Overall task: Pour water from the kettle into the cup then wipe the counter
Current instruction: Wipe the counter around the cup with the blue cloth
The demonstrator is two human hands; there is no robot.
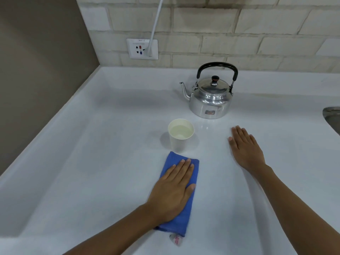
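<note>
Now your left hand (172,190) presses flat on the blue cloth (179,195), just short of the paper cup (180,136).
Your right hand (245,148) lies flat and empty on the white counter (92,162); water fills the cup, the steel kettle (211,98) stands behind, lid on.

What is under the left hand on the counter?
A folded blue cloth lies flat under the left hand, with a small white label at its near end. The palm covers the cloth's middle, and the counter beneath the cloth cannot be seen.
</note>
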